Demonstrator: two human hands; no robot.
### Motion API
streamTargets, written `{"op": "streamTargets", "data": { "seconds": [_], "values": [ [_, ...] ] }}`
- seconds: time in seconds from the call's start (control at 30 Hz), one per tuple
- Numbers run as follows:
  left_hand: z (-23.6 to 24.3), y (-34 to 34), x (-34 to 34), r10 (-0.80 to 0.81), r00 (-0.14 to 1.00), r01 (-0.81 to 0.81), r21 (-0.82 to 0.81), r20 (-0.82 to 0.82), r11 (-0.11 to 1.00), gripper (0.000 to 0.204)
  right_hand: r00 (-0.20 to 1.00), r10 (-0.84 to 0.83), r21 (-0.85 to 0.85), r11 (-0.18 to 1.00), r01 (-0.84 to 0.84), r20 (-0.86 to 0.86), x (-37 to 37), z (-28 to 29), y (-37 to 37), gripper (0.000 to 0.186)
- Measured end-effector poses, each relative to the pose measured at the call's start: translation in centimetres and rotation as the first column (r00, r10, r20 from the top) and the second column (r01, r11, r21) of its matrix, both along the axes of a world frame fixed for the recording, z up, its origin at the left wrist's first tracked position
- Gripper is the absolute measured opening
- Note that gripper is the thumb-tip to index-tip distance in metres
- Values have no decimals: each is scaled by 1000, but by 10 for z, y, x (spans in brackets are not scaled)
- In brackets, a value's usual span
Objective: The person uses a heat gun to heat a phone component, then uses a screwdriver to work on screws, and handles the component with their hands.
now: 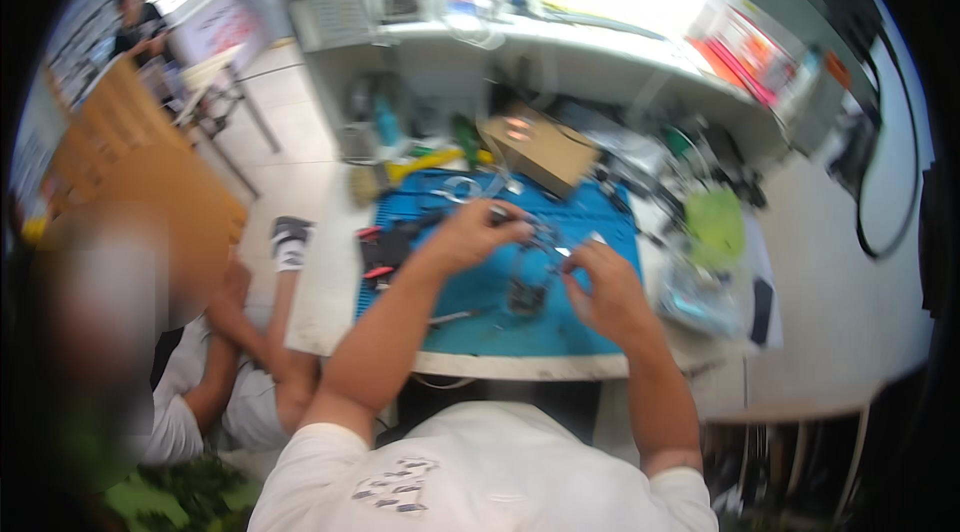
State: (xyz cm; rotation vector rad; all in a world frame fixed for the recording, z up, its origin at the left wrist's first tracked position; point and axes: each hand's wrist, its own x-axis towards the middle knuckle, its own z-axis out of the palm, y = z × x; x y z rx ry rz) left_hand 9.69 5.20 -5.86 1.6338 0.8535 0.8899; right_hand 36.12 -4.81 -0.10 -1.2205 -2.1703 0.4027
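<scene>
The picture is blurred by motion. My left hand is over the blue work mat, its fingers closed on a thin tool whose dark tip points right. My right hand is a little to the right, pinching a small silvery part near the tool's tip. Between and below the hands a small dark object lies on the mat; its kind cannot be made out.
Red-handled pliers lie at the mat's left edge. A brown cardboard box stands behind the mat, a green object and clear bags to the right. Another person sits low at my left. Shelves with clutter rise behind.
</scene>
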Motion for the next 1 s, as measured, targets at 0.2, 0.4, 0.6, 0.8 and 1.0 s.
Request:
{"op": "streamTargets", "data": {
  "seconds": [0.2,0.4,0.6,0.8,1.0],
  "values": [
    [40,-16,16,51,995,-68,-217,-83,974,31,1000,-12,35,999,13,-10,23,-45,1,16],
    [35,-15,12,5,1000,-9,-241,-14,971,35,874,-231,-237,962,139,-428,10,-26,7,23],
    [43,-25,22,-31,1000,31,-252,4,967,34,510,-246,-472,796,-379,-824,8,-56,24,31],
    [35,-21,28,194,970,-178,116,-144,977,27,451,-361,-520,798,-304,-817,1,-60,19,25],
    [45,-50,50,330,917,-192,480,-222,856,22,294,-379,-472,794,-384,-877,-10,-60,14,28]
  ]
}}
